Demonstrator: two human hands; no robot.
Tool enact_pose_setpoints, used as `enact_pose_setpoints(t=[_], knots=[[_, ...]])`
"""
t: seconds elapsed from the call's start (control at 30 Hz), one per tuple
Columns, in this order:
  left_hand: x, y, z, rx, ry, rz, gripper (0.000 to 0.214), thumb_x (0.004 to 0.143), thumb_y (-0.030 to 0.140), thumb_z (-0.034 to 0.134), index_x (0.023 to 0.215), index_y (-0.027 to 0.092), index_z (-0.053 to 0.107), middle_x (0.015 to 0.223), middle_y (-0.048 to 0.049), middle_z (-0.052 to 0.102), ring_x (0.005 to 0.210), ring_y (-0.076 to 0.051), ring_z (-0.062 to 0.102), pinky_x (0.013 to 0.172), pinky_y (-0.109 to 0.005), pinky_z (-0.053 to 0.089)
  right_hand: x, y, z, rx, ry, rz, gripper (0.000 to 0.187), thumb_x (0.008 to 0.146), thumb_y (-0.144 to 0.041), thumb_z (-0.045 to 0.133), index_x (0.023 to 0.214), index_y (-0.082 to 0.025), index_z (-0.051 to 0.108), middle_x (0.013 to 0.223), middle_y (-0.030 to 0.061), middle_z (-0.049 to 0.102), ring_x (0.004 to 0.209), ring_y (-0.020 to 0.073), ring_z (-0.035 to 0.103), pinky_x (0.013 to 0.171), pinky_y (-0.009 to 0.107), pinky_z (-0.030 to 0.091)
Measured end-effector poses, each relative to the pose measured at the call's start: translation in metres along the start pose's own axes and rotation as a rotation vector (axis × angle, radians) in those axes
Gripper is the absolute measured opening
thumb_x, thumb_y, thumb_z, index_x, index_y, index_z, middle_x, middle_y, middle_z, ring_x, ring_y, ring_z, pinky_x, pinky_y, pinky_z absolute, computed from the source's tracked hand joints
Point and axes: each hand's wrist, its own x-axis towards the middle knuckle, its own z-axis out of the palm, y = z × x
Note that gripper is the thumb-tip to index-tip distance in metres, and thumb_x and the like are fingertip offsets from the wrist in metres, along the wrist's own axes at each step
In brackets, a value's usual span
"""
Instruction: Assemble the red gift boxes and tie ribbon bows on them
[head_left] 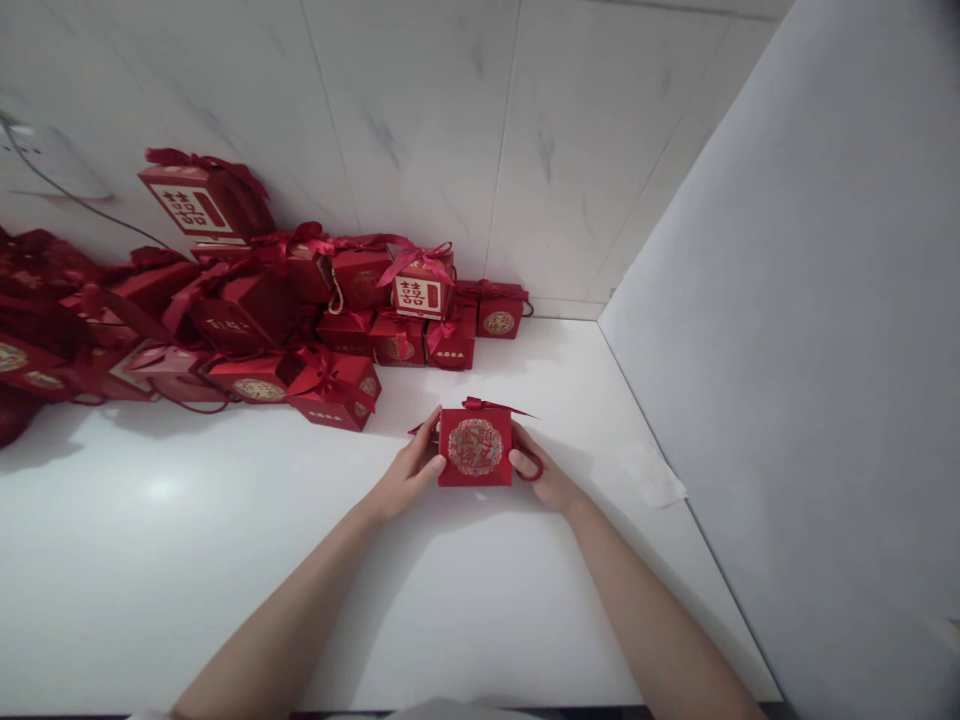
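Note:
Between my two hands is a red gift box [475, 447] with a round patterned emblem and characters on the side facing me. My left hand [412, 468] grips its left side, thumb at the lower front edge. On the opposite side my right hand [541, 472] closes round it, with a dark red cord loop hanging by the thumb. A ribbon bow [480, 404] shows along the box's top edge, one tail pointing right. The fingers behind the box are hidden.
Many similar red boxes [247, 310] with ribbons are piled at the back left, against a tiled wall [420, 120]. A white tissue [654, 475] lies at the table's right edge, beside a pale upright panel [795, 330]. A cable [82, 205] hangs at far left.

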Motion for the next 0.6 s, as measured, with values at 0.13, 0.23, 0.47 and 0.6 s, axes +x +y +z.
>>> enact_pose_setpoints(t=[0.13,0.23,0.47,0.6], knots=[[0.0001,0.0007,0.0004,-0.010,0.002,0.004,0.079,0.096,0.054,0.041,0.157,0.021,0.004,0.154,-0.0136,0.038,0.137,-0.033,0.041,0.110,-0.047,0.039,-0.0003,-0.0029,0.0010,-0.019,0.011,0.001,0.064,0.091,-0.057,0.055,0.146,-0.030,0.038,0.152,0.0066,0.044,0.142,0.0306,0.036,0.117,0.053,0.030],[0.0001,0.0003,0.0005,-0.010,0.006,0.006,0.078,0.096,0.055,0.041,0.157,0.020,0.007,0.154,-0.0139,0.039,0.137,-0.034,0.042,0.110,-0.047,0.039,-0.0002,-0.0030,0.0011,-0.006,0.013,0.000,0.064,0.091,-0.057,0.056,0.147,-0.029,0.038,0.152,0.0076,0.044,0.142,0.0311,0.037,0.117,0.054,0.029],[0.0002,0.0004,0.0004,-0.009,0.007,0.016,0.077,0.096,0.055,0.042,0.157,0.021,0.009,0.152,-0.0134,0.042,0.134,-0.033,0.044,0.109,-0.045,0.040,-0.0002,0.0003,0.0000,0.025,0.005,-0.003,0.060,0.093,-0.054,0.056,0.146,-0.030,0.040,0.153,0.0068,0.043,0.142,0.0290,0.038,0.117,0.051,0.030],[0.0003,0.0021,0.0006,-0.012,0.008,0.006,0.079,0.096,0.055,0.041,0.157,0.020,0.008,0.151,-0.0144,0.042,0.133,-0.033,0.045,0.108,-0.046,0.041,-0.0002,-0.0015,0.0006,0.017,0.013,-0.002,0.062,0.092,-0.055,0.057,0.145,-0.030,0.040,0.153,0.0074,0.043,0.142,0.0289,0.038,0.117,0.050,0.030]])
